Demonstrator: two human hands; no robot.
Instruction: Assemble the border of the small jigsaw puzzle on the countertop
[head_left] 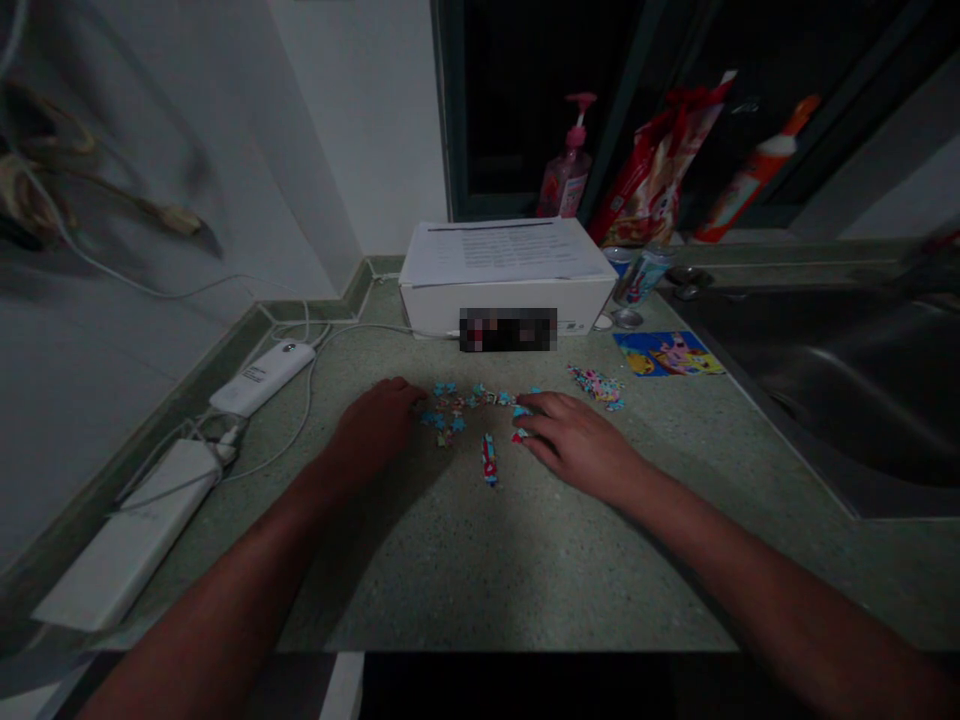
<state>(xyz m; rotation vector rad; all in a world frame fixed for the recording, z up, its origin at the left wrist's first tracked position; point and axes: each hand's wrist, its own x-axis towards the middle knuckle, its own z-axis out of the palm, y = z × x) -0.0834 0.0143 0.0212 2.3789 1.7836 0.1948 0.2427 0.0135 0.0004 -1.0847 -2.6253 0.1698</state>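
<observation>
– How are the two hands?
– The right hand (570,435) has its fingers spread, low over some puzzle pieces (458,422). The left hand (382,420) is bent; whether it pinches a piece, I cannot tell.
– And where are the pieces?
– Scattered between the hands, with one narrow strip (489,460) nearer to the person, and a pile (596,385) beyond the right hand.
– Is any writing readable?
– No. The printed paper (510,250) on the white box (427,305) and the pump bottle's label (574,190) are too blurred.

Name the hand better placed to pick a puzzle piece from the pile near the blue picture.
Probably the right hand: it is close to the pile, while the left hand is across the scattered pieces.
</observation>
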